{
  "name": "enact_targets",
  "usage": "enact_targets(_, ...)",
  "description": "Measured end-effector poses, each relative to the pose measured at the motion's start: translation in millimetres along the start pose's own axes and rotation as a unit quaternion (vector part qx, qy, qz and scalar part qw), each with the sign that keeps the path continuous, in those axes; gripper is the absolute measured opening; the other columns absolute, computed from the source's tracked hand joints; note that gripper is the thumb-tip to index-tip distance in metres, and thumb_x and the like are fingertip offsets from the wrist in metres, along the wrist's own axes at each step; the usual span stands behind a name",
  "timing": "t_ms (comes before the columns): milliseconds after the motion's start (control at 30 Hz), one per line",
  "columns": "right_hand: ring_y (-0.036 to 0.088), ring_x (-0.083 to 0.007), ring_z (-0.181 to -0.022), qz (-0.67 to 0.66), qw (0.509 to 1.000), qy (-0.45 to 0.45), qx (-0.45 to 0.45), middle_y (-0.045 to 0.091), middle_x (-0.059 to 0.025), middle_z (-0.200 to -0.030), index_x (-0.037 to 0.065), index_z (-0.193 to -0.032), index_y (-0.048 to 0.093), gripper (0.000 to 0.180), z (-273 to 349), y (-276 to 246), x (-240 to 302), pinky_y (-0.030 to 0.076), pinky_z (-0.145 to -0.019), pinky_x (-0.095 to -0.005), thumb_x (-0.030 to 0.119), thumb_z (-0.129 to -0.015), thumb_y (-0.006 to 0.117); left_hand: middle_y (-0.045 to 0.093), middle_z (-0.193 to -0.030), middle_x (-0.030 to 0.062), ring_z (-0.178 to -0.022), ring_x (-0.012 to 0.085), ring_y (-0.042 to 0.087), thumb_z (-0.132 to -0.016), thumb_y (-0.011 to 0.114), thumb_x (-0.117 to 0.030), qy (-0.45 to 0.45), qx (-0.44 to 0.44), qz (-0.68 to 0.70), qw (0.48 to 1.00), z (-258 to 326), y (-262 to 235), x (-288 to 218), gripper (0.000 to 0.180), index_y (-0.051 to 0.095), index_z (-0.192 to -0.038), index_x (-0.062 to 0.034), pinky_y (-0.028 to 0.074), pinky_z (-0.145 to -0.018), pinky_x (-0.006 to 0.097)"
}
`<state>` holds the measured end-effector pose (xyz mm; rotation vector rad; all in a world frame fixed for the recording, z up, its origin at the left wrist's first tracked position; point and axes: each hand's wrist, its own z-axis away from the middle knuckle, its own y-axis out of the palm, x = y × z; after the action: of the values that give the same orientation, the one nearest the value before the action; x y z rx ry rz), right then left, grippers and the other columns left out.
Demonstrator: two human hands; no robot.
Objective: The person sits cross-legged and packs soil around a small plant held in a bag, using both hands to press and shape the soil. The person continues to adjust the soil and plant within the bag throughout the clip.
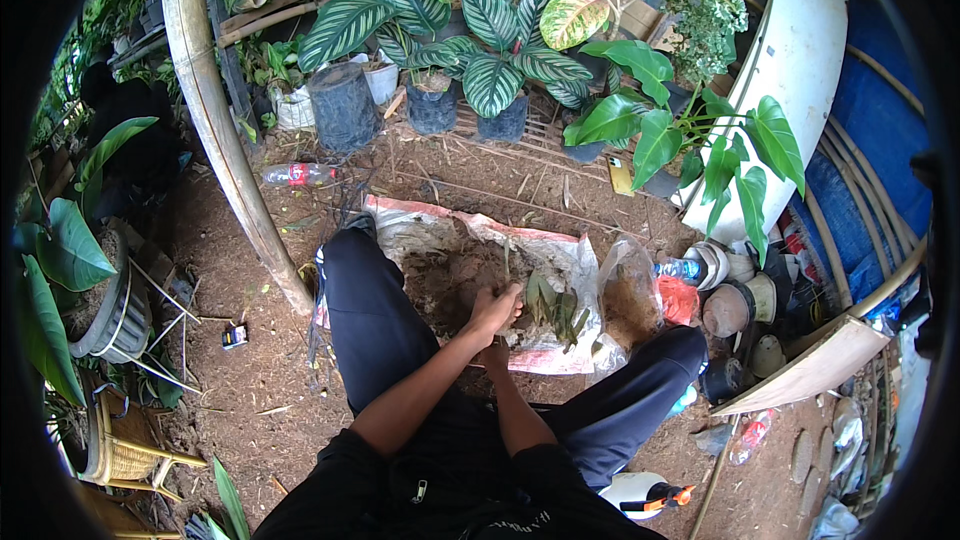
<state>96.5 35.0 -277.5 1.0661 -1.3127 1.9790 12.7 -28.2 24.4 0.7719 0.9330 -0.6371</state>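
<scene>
My left hand is closed over the middle of a spread-out sack, its fingers wrapped round a thin pale stalk that sticks up beyond the knuckles. Just below it, nearer my body, my right hand is closed too; what it holds is hidden. Dark soil lies on the sack to the left of my hands. To their right is a small pile of green and brownish leaves. A clear plastic bag of brown material stands against the sack's right edge.
My bent legs flank the sack. Potted plants line the back, near a yellow phone. A bamboo pole leans at left; a bottle lies beside it. Pots and a board crowd the right; a spray bottle stands near.
</scene>
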Motion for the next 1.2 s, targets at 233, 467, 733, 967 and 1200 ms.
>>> enact_targets(233, 0.06, -0.0369, -0.09, 0.0, 1.0, -0.013, 0.002, 0.062, -0.0229, -0.096, 0.002, -0.105, 0.051, 0.049, -23, 18, -41, 0.048, -0.077, -0.0445, 0.03, -0.07, 0.07, 0.058, -0.07, 0.0041, -0.06, 0.0104, 0.057, -0.087, 0.06, -0.027, -0.001, 0.006, -0.043, 0.999, 1, 0, 1, 0.026, 0.053, -0.092, -0.0025, 0.048, -0.053, 0.024)
enact_targets(467, 0.058, -0.038, -0.095, 0.133, 0.986, -0.098, 0.008, 0.06, -0.0223, -0.101, 0.005, -0.11, 0.045, 0.058, -36, 30, -69, 0.046, -0.079, -0.045, 0.037, -0.07, 0.072, 0.058, -0.07, 0.0037, -0.06, 0.0094, 0.056, -0.086, 0.061, -0.029, 0.021, 0.014, -0.076, 0.997, 5, 1, 0, 0.028, 0.053, -0.092, -0.0024, 0.047, -0.054, 0.025)
enact_targets(733, 0.057, -0.038, -0.098, 0.002, 1.0, -0.01, 0.018, 0.06, -0.0209, -0.102, 0.003, -0.113, 0.043, 0.064, 20, -13, 23, 0.045, -0.081, -0.0457, 0.041, -0.07, 0.071, 0.063, -0.075, 0.0047, -0.06, 0.012, 0.059, -0.082, 0.064, -0.035, 0.025, 0.008, -0.144, 0.989, 1, 0, 6, 0.035, 0.057, -0.092, -0.0021, 0.047, -0.056, 0.028)
enact_targets(967, 0.054, -0.0397, -0.105, 0.046, 0.998, -0.034, 0.024, 0.056, -0.0231, -0.113, 0.005, -0.122, 0.039, 0.072, 34, -25, 55, 0.043, -0.085, -0.0477, 0.045, -0.07, 0.069, 0.062, -0.07, 0.0064, -0.06, 0.015, 0.058, -0.082, 0.064, -0.039, 0.058, 0.029, -0.17, 0.983, -10, -1, 20, 0.038, 0.057, -0.09, -0.0022, 0.046, -0.057, 0.031)
enact_targets(1200, 0.053, -0.0405, -0.107, 0.019, 0.996, -0.09, 0.013, 0.055, -0.0237, -0.115, 0.006, -0.126, 0.037, 0.075, 29, -19, 41, 0.043, -0.085, -0.0477, 0.046, -0.07, 0.067, 0.061, -0.068, 0.0071, -0.058, 0.0166, 0.058, -0.081, 0.064, -0.04, 0.069, 0.018, -0.187, 0.98, -8, 0, 22, 0.039, 0.057, -0.089, -0.0021, 0.046, -0.056, 0.032)
